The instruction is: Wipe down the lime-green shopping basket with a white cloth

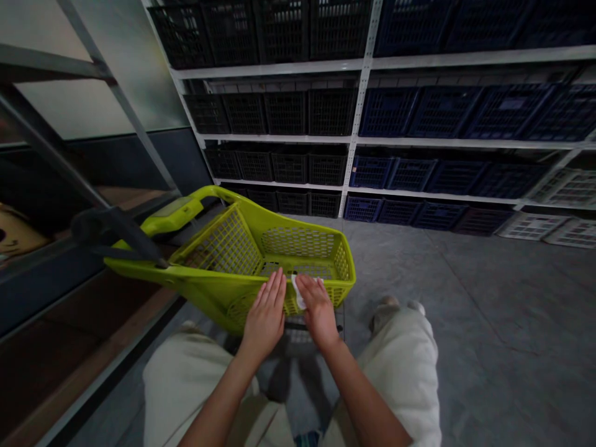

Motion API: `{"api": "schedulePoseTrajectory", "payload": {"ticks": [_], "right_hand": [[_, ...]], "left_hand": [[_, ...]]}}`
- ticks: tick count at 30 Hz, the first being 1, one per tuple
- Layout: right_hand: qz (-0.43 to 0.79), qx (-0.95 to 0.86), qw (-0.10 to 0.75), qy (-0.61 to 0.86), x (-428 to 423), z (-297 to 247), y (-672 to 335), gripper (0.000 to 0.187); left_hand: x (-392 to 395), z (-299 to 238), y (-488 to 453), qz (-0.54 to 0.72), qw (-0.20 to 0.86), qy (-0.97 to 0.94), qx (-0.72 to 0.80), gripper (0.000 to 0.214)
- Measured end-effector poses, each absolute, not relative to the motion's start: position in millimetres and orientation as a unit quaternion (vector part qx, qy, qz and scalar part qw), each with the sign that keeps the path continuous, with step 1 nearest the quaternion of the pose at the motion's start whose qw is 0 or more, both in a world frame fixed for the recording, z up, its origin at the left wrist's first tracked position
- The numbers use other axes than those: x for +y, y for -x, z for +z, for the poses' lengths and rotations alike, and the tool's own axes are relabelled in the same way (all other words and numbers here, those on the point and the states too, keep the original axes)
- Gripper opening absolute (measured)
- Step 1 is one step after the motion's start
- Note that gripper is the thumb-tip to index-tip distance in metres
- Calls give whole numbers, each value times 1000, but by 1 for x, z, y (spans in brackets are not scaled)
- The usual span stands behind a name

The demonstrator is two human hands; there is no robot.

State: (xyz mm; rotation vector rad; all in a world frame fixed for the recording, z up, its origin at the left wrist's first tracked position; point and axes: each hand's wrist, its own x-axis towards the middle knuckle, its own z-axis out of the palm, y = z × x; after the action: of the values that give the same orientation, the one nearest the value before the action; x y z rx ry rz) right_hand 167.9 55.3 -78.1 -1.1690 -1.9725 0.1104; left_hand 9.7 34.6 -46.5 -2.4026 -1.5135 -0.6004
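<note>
A yellow-green plastic shopping cart [302,225] with perforated sides stands crosswise before me. My left hand [266,313] lies with straight fingers against its near side, the fingertips around the rim. Just to the right, my right hand [319,305] presses a white cloth [298,294] to the same side wall. Only part of the cloth shows beside the thumb and fingers; whether it is fabric or paper I cannot tell. Inside the cart, a slatted flap [228,239] slants near the handle end, and the visible basket floor holds nothing I can make out.
White metal shelving [356,133] along the back carries black crates [284,115], blue crates [442,112] and, at far right, white crates [531,225]. To the left is a metal-framed rack [135,124]. My knees flank the cart on the grey floor [493,323].
</note>
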Motion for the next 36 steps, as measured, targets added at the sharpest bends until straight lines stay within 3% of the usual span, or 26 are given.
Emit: {"api": "schedulePoseTrajectory", "payload": {"ticks": [3,7,12,21,26,31,36], "right_hand": [[29,-763,426,486,53,-94,-214,87],[16,-700,477,531,53,-115,-261,78],[1,-620,522,586,51,-119,-249,74],[44,-748,461,475,61,-82,-138,83],[22,-768,448,457,60,-98,-181,86],[-5,-695,480,535,54,-118,-249,89],[-40,-631,466,619,52,-116,-229,84]], "left_hand": [[31,-46,-7,-195,131,819,-523,77],[28,-41,-14,-194,129,807,-542,75],[27,-42,-24,-219,123,796,-551,80],[32,-55,-27,-224,141,777,-572,71],[29,-53,-29,-207,137,781,-573,80],[28,-52,-28,-213,135,785,-566,88],[28,-56,-32,-216,140,779,-572,86]]}}
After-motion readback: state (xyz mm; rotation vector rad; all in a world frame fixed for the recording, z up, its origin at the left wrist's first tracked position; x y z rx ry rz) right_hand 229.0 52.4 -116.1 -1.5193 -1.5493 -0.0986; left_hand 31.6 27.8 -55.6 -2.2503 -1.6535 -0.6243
